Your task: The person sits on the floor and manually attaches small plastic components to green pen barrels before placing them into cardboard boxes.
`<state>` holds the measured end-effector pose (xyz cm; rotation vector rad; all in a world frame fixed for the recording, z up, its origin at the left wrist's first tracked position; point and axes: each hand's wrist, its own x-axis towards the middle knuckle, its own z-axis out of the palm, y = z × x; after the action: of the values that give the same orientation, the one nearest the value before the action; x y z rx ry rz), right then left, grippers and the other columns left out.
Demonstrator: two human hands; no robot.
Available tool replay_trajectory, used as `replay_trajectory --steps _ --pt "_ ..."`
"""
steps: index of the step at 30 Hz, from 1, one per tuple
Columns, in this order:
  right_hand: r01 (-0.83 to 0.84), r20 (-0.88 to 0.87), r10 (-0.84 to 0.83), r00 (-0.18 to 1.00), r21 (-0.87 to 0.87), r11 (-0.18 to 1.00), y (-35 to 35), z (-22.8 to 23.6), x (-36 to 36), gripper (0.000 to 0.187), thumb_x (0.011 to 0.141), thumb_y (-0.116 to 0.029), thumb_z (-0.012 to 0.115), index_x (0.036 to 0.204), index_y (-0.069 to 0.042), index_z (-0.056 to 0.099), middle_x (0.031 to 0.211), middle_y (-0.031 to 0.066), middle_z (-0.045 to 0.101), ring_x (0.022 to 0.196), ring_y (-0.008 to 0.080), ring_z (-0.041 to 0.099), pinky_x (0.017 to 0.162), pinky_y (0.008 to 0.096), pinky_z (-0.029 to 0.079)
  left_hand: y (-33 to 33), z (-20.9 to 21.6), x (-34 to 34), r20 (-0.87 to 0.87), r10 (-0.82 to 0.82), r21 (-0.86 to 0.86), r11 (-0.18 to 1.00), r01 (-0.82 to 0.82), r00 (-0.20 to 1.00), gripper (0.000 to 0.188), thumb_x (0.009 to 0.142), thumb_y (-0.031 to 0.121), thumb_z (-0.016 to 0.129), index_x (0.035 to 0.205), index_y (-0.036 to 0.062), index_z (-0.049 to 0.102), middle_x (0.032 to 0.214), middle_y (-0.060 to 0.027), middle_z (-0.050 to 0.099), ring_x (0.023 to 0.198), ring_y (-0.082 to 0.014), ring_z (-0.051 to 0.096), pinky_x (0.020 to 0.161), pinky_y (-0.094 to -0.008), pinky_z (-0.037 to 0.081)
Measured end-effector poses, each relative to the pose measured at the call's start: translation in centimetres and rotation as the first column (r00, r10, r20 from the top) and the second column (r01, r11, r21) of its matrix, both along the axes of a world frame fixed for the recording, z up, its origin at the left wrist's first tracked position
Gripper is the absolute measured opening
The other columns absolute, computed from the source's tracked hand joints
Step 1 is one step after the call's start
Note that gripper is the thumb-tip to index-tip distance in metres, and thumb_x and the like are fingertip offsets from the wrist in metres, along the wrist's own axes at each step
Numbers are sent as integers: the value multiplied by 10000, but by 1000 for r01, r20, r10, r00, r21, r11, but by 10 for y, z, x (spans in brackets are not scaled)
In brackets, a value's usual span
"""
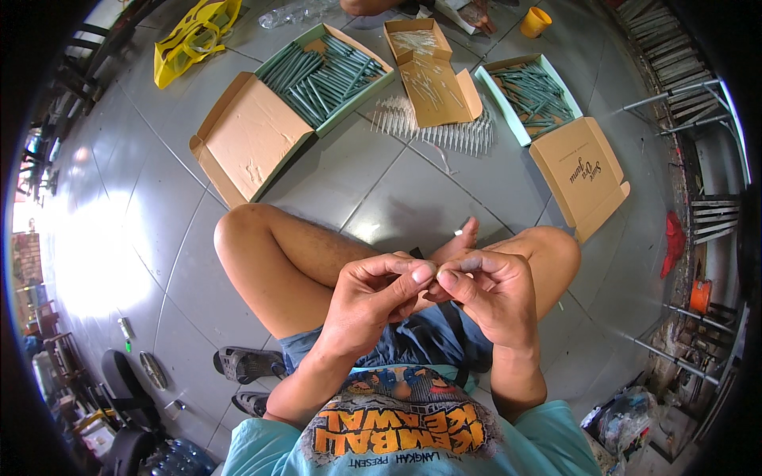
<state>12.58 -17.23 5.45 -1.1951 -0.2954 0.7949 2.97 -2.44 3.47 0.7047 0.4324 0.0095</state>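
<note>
My left hand [371, 300] and my right hand [494, 295] meet fingertip to fingertip above my lap, each in a pinch. Whatever they grip between thumbs and forefingers is too small and covered to make out. Beyond my crossed legs, an opened cardboard box [252, 143] on the left is full of dark green, pen-like sticks [321, 78]. A smaller box [586, 152] on the right holds more green sticks [533, 94]. Between them lies a narrow cardboard box [432, 91] with thin pale pieces [414, 40], and similar slim pieces [468, 135] are lined up on the floor beside it.
A yellow bag [190, 44] and a yellow cup [535, 22] sit at the far side of the grey tiled floor [333, 178]. Sandals [246, 365] lie at my left, near a dark chair-like object [131, 397]. Metal racks [683, 119] line the right.
</note>
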Motion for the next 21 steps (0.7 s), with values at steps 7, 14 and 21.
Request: replay_trajectory --steps 7,14,21 --pt "2 36 -2 999 -13 1000 0 -3 -1 103 890 -4 661 947 81 659 858 129 682 781 161 670 718 256 568 1 0 -1 10 4 2 1000 -4 1000 94 916 92 648 933 8 687 890 -66 671 692 -70 590 496 -178 389" --pt "-15 21 16 1000 -49 999 1 3 -2 112 901 -26 657 947 74 676 863 72 676 819 93 611 736 219 501 0 1 -2 -12 7 21 1000 -7 1000 82 918 95 647 915 22 685 862 -62 668 677 -66 580 498 -177 390" --pt "23 47 -22 999 -27 999 2 0 -4 91 890 -7 647 905 83 656 832 114 672 771 159 660 709 282 571 0 1 -2 -7 5 42 999 -5 1000 88 926 95 635 903 22 678 852 -69 671 719 -94 619 505 -181 400"
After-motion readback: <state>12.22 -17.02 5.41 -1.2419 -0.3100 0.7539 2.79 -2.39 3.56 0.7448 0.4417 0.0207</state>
